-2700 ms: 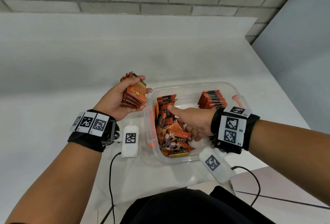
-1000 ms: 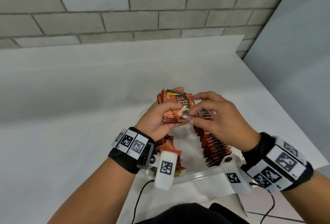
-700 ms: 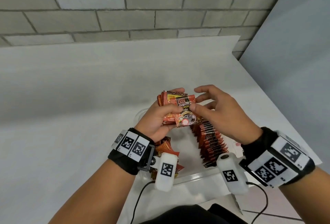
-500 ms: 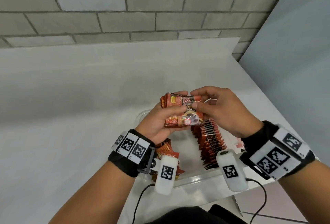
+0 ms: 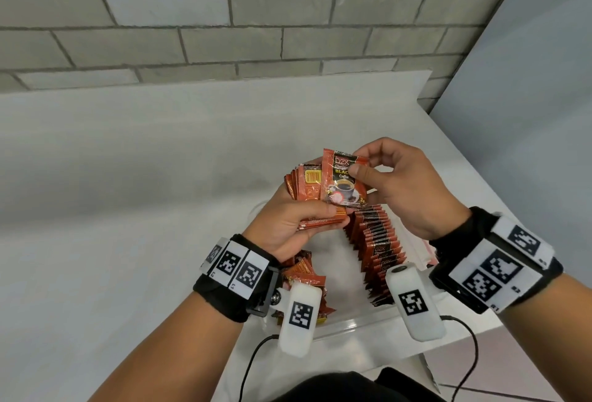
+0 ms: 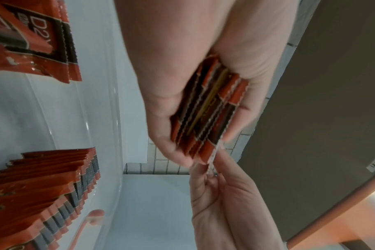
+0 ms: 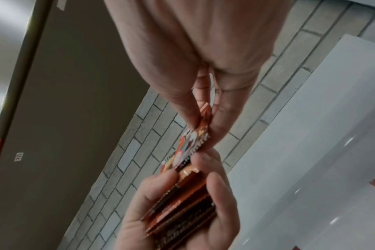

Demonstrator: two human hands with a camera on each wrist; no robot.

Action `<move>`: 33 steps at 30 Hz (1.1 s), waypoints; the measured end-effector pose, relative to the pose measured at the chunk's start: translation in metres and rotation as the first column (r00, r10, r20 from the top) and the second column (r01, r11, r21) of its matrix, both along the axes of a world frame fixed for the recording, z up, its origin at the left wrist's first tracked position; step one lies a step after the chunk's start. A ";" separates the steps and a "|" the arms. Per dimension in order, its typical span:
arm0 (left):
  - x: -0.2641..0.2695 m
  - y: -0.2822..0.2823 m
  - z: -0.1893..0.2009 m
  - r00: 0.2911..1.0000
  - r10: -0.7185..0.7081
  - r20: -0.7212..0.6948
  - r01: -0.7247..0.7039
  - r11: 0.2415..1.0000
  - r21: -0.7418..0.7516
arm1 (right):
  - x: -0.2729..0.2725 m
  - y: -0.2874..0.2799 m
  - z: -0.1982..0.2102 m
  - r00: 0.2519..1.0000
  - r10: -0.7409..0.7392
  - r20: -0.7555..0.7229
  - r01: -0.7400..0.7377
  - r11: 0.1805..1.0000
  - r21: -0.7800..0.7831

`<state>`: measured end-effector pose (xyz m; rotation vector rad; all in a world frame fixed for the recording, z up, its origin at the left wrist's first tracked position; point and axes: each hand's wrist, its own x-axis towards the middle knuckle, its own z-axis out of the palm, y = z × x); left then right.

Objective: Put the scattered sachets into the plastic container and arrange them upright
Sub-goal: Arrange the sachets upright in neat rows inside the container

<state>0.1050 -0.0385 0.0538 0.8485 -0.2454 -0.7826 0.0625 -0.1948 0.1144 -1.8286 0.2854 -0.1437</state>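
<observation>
Right hand (image 5: pixel 407 187) pinching one coffee sachet (image 5: pixel 344 182), long side up. Left hand (image 5: pixel 288 225) gripping a sachet stack (image 5: pixel 304 188). Both above the plastic container (image 5: pixel 352 321) on a white table (image 5: pixel 128 177). Brick wall (image 5: pixel 224 17) behind.

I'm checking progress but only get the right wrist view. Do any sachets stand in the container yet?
Observer: Yes. The head view shows a long row of red-and-black foil sachets on edge along the right side of the clear plastic container.
Operator: Any lying loose?
Observer: A jumble of orange sachets lies at its left side, partly hidden under the left wrist.
Operator: Which face of the pinched one shows?
Observer: The single sachet in the right hand shows its printed coffee-cup front to the head camera.
</observation>
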 end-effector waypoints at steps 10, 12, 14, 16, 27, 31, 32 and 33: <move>0.000 0.002 -0.001 0.990 0.130 -0.059 -0.132 0.991 -0.028 | 0.004 0.005 0.006 0.998 0.050 -0.044 -0.050 0.999 0.011; 0.002 0.003 0.000 0.986 0.159 -0.048 -0.160 0.987 -0.017 | 0.006 0.006 0.007 0.998 0.051 -0.040 -0.051 0.999 0.010; 0.003 0.003 -0.002 0.984 0.177 -0.037 -0.177 0.984 0.005 | 0.007 0.006 0.008 0.998 0.049 -0.026 -0.049 0.999 -0.019; 0.005 0.004 -0.004 0.980 0.193 -0.036 -0.192 0.980 0.045 | 0.009 0.005 0.009 0.997 0.070 -0.013 -0.071 0.993 -0.091; 0.026 0.032 -0.004 0.941 0.334 -0.051 -0.322 0.931 0.170 | 0.033 -0.015 0.020 0.925 0.268 -0.269 -0.378 0.709 -0.595; 0.032 0.040 -0.010 0.918 0.385 -0.097 -0.360 0.910 0.207 | 0.036 -0.008 -0.001 0.877 0.277 -0.393 -0.479 0.433 -0.763; 0.032 0.040 -0.012 0.917 0.382 -0.118 -0.352 0.911 0.214 | 0.037 -0.006 -0.008 0.863 0.279 -0.422 -0.504 0.404 -0.763; 0.032 0.040 -0.013 0.914 0.380 -0.140 -0.345 0.912 0.220 | 0.038 -0.004 -0.013 0.849 0.277 -0.450 -0.527 0.386 -0.757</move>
